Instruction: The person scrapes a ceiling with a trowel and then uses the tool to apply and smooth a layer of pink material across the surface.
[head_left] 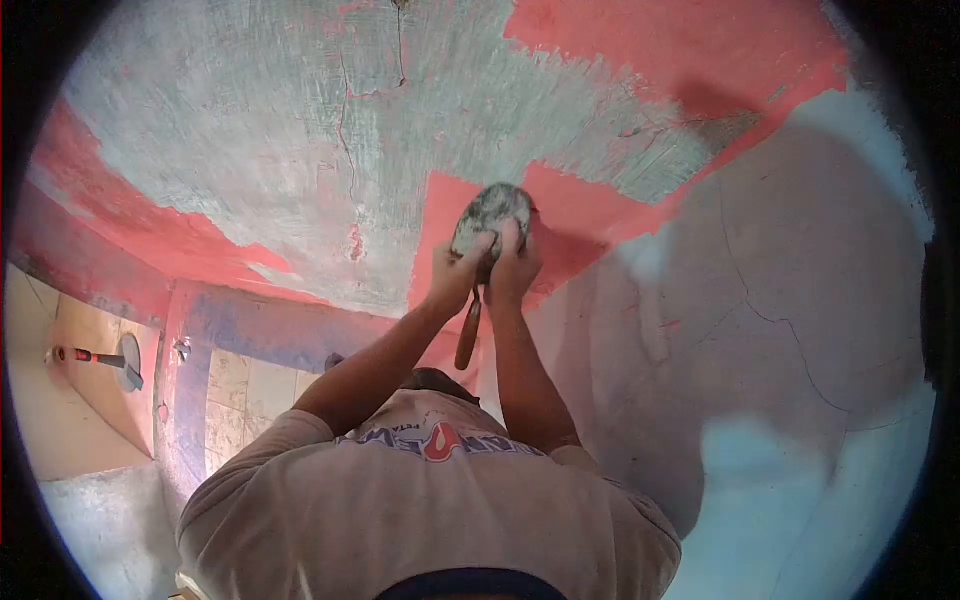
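Both my hands are raised in front of my chest, close together on a trowel. Its rounded blade [494,205] is grey and stained with dark patches, and its brown wooden handle [467,335] hangs down between my forearms. My left hand [456,270] grips the blade's lower left side, with the thumb on its face. At the lower right edge, my right hand [514,265] is closed on the blade, its thumb also on the face. My other fingers are mostly hidden behind it. Beyond the blade is a pink and scraped grey surface [260,110].
Cracks run through the scraped surface and the pale blue and grey wall [800,260] at right. At far left is a tool with a red and black handle [90,356] and a rounded grey head. Purple-pink trim [270,330] borders tiles behind my left arm.
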Tool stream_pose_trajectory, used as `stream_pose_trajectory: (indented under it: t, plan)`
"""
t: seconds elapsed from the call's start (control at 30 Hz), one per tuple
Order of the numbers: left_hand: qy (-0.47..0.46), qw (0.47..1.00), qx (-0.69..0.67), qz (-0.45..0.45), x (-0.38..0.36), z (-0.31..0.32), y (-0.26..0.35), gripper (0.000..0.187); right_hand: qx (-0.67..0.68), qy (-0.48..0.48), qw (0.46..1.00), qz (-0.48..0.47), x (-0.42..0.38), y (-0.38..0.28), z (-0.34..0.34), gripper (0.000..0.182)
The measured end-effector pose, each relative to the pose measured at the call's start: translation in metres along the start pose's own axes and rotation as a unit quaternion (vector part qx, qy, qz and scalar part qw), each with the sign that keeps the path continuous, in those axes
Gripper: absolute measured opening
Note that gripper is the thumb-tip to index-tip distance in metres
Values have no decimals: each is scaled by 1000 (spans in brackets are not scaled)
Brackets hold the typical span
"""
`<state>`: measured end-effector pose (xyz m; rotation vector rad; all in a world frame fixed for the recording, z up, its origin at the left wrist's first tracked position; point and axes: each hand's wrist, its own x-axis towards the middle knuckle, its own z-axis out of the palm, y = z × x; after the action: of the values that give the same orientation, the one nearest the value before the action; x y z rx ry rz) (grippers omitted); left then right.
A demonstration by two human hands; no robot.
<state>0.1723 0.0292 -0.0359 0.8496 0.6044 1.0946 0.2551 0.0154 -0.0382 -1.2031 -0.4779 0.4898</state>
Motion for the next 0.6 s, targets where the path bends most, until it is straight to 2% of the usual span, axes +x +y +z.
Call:
stream_pose_trajectory:
  t: [0.07,0.17,0.2,0.3,0.4,0.47,0.5,0.6]
  plan:
    - [44,998,-44,-16,-7,6,-4,24,5,-3,1000,-8,-3,2,-4,29]
    - [-25,999,41,-3,15,6,8,24,78,-23,996,-33,12,-25,7,27]
    - [-48,999,17,0,14,21,27,23,115,-32,992,-47,18,-38,12,26]
    - [-56,998,-26,-2,11,36,48,24,103,-32,993,-54,22,-55,18,24]
    - [-11,1000,-19,-17,7,6,-1,23,-16,-13,997,-71,-1,-22,3,24]
    - [12,998,-47,-37,-5,4,-7,24,-33,-12,997,-66,3,-11,-2,25]
    - [-1,999,-32,-19,3,9,0,24,-42,-12,997,-63,5,-6,-5,25]
    - [-41,999,28,20,12,25,27,26,71,-21,992,-102,20,-38,10,29]
